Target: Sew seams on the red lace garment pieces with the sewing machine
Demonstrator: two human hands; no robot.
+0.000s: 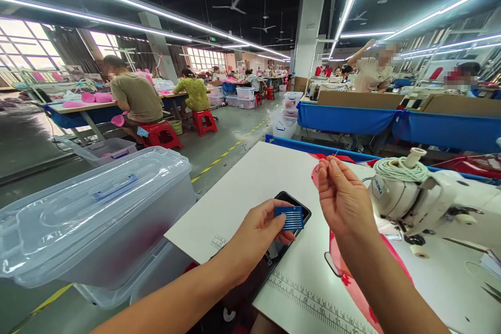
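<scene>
My left hand [266, 227] is closed on a small blue needle pack [288, 218], its row of thin silvery needles facing up. It is above a dark open tray [305, 212] let into the white sewing table [238, 188]. My right hand [342, 195] is raised over the table, thumb and fingertips pinched on a thin needle [336, 153], of which only a sliver shows. To its right stands a white sewing machine [442, 201] with a coil of pale green cord [401, 169] on top. Red and pink fabric [352, 276] lies under my right forearm.
Lidded clear plastic boxes [97, 209] stand stacked at the left. A printed ruler scale [313, 302] runs along the table's front edge. Scissors [491, 289] lie at the far right. Co-workers sit on red stools [160, 134] at other tables, and a blue cloth-sided bench [344, 117] stands ahead.
</scene>
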